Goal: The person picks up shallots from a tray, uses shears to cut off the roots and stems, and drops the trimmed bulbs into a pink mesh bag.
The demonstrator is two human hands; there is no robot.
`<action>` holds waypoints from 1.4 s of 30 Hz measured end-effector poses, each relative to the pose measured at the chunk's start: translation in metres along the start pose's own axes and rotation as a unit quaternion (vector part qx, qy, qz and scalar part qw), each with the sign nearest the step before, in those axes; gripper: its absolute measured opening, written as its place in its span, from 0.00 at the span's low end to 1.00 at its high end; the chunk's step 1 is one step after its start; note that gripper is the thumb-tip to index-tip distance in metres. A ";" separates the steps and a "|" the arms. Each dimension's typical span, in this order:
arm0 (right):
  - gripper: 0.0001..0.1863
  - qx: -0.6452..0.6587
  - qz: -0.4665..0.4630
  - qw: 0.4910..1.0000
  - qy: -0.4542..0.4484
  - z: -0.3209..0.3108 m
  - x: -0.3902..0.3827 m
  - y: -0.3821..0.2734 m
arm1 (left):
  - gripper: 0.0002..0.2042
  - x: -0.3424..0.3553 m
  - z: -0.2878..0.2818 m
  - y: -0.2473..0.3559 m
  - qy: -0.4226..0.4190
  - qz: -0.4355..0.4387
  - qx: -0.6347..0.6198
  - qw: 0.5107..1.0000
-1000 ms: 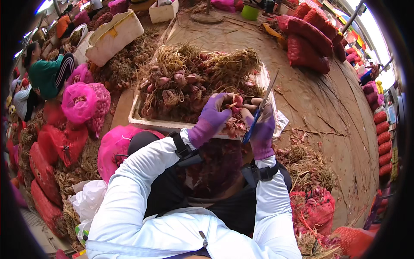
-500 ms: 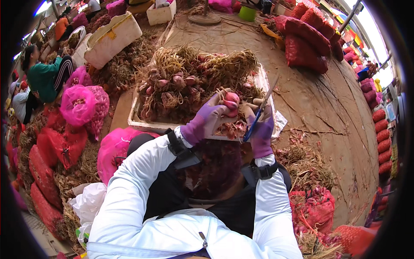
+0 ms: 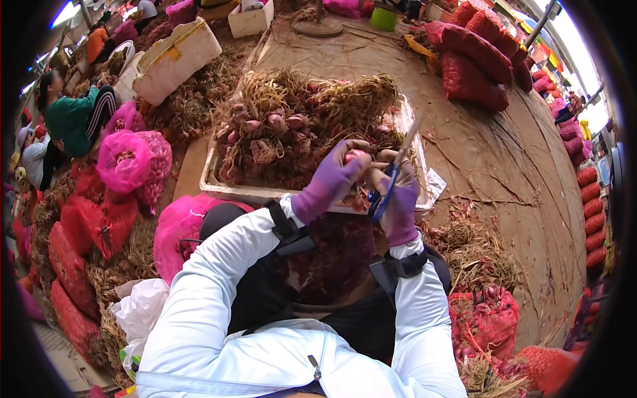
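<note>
My left hand [image 3: 332, 178], in a purple and grey glove, is closed around a pink shallot [image 3: 354, 156], most of which its fingers hide. Close beside it, my gloved right hand [image 3: 401, 207] grips a pair of scissors [image 3: 409, 138] with blue handles, the blades pointing away and up to the right. The fingertips of both hands nearly meet at the shallot; whether they touch I cannot tell. Under and beyond them, a white foam box [image 3: 249, 192] is heaped with dried-stalk shallots [image 3: 277, 123].
Pink net bags [image 3: 124, 162] and red sacks [image 3: 71, 262] lie to the left, near a seated person in green [image 3: 71, 119]. Another foam box [image 3: 178, 61] stands tilted at the far left. Dark red sacks [image 3: 472, 79] are piled far right; a red net bag [image 3: 488, 322] sits near right.
My left hand has moved slightly right and turned, its fingers now covering most of the shallot that showed plainly before. My right fingers have drawn in toward it, with the scissors still held.
</note>
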State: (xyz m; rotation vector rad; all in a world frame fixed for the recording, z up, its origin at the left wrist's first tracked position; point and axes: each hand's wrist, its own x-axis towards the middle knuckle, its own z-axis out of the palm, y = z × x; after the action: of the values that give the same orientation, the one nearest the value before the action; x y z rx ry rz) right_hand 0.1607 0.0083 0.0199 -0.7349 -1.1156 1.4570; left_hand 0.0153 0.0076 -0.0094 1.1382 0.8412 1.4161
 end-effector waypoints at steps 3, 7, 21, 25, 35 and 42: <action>0.18 -0.089 -0.022 0.995 0.032 0.003 0.002 -0.018 | 0.10 0.005 -0.013 0.031 0.108 -0.168 -0.180 0.963; 0.31 -0.473 -0.344 0.809 -0.059 -0.017 0.002 -0.001 | 0.15 0.014 -0.036 0.046 0.139 -0.188 -0.336 0.913; 0.38 -0.599 -0.252 0.756 -0.081 -0.005 -0.006 0.031 | 0.20 -0.004 -0.007 0.051 0.107 -0.126 -0.046 0.985; 0.28 -0.634 -0.194 0.746 -0.064 0.005 -0.014 0.020 | 0.19 0.002 -0.011 0.034 0.169 -0.030 -0.025 0.985; 0.26 -0.395 -0.001 0.917 -0.061 0.001 -0.012 0.006 | 0.19 0.000 -0.021 0.039 0.146 -0.159 -0.144 0.966; 0.36 -0.581 -0.213 0.779 -0.101 -0.009 -0.011 0.032 | 0.21 0.007 -0.037 0.016 0.043 -0.312 -0.278 0.907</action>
State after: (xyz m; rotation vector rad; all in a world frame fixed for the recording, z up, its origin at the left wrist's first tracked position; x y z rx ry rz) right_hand 0.1589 0.0015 -0.0143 -1.0424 -2.2119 0.3128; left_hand -0.0247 0.0152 -0.0040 0.3196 0.7056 1.0551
